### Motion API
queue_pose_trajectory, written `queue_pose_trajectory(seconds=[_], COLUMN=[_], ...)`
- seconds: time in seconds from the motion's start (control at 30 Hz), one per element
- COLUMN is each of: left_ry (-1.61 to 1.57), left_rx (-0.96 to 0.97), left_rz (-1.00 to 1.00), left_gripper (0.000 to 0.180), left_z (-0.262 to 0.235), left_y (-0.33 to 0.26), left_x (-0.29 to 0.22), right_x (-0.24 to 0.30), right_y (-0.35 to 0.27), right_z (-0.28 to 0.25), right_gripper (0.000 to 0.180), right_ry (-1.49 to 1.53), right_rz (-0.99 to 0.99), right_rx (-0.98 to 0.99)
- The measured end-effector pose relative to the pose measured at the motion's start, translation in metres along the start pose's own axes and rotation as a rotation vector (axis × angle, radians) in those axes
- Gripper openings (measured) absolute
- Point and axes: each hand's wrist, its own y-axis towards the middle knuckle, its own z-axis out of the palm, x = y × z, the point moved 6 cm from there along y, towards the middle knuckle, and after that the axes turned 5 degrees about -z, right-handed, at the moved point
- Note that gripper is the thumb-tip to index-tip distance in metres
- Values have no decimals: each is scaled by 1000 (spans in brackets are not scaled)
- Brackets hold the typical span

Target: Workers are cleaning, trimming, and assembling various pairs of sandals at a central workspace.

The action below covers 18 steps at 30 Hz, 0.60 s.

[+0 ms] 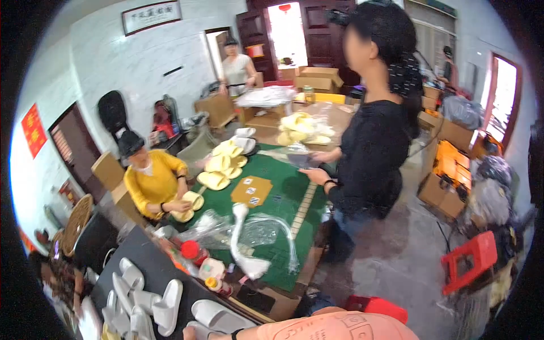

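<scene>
At the lower edge an arm with a black wristband reaches left from a pink printed shirt, and I take it for mine. Its hand, my left hand (192, 332), is mostly cut off beside white slippers (218, 317) on a dark table (107, 277); its fingers do not show well enough to tell a grip. More white slippers (167, 306) lie in a loose pile to its left. A small patch of skin shows above the pink cloth, too little to make out as a hand. My right hand cannot be made out.
A green-topped table (277, 184) holds yellow slippers (218, 164), clear plastic bags (212, 226), a bundle of white strands (249, 263) and a red-lidded jar (192, 250). One person in yellow (150, 181) handles slippers; another in black (374, 153) stands opposite. A red stool (470, 260) stands right.
</scene>
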Motion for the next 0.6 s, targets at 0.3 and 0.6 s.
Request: queue_pose_trajectory(seconds=[0.3,0.6], left_ry=[-142,-221], left_rx=[-48,-318], left_rz=[-296,-378], left_gripper=[11,17], left_z=[-6,-56], left_y=[-70,-88], left_x=[163,77], right_x=[71,110], right_y=[-362,-513], right_z=[-214,-313], right_gripper=[22,15], right_ry=[-164,-581], right_rz=[76,-188], right_rx=[118,-155])
